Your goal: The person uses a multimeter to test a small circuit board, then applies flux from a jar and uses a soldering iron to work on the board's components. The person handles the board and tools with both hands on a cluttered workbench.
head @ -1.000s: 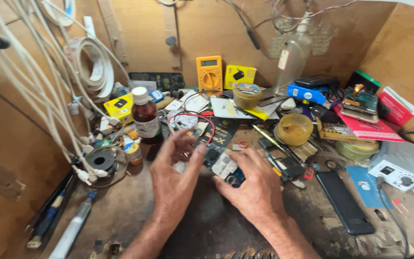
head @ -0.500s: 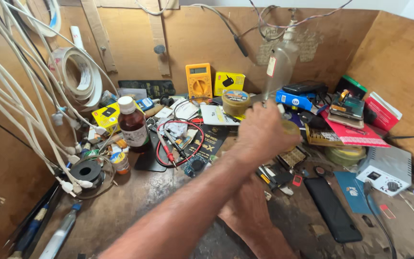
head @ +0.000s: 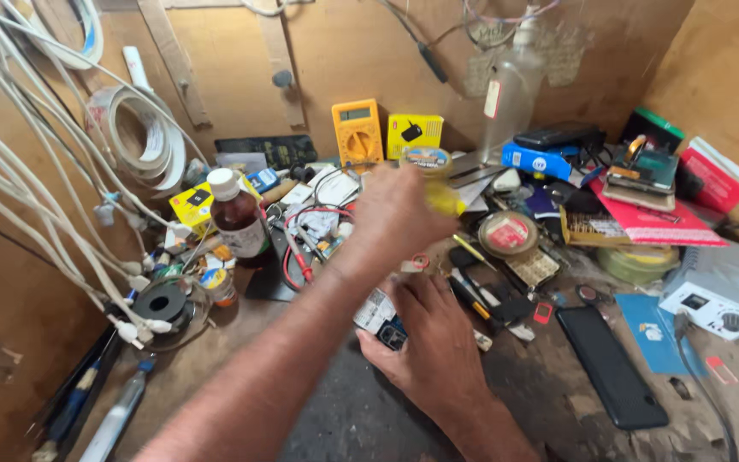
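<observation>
The left hand (head: pixel 399 214) is closed around a small yellow jar (head: pixel 434 175), raised above the tabletop (head: pixel 344 419). Just below it, the right hand (head: pixel 434 342) grips a small circuit board (head: pixel 380 315) in curled fingers.

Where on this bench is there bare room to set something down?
Bare dark bench top shows near the front edge, between the forearms and left of the black phone. Another open strip lies front left, between the pens and the left arm. Everything behind the right hand, up to the yellow multimeter, is crowded.
</observation>
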